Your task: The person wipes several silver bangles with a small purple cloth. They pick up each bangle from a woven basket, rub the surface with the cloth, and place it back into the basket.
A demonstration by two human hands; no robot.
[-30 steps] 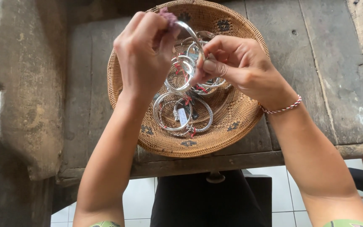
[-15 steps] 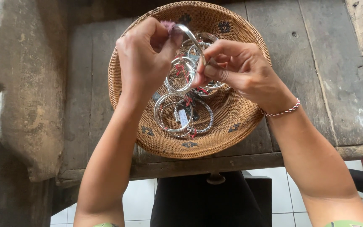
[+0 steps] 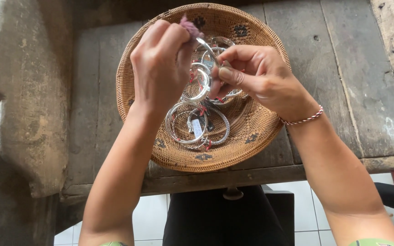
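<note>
Silver bangle (image 3: 204, 45) pinched above basket (image 3: 261, 132)

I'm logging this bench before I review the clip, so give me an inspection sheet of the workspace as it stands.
Surface: worn grey wooden plank table, cracked and stained.
Job's things: round woven rattan basket holding silver metal bangles, some with red ties and a small white tag; one silver bangle raised above the basket.
Clutter: nothing seen.
Hands: left hand pinches the raised bangle with a tuft of pink cloth; right hand pinches it from the other side and wears a red-and-white cord bracelet.
Cables: nothing seen.
Surroundings: rough grey stone block at left; white floor tiles below.
</note>
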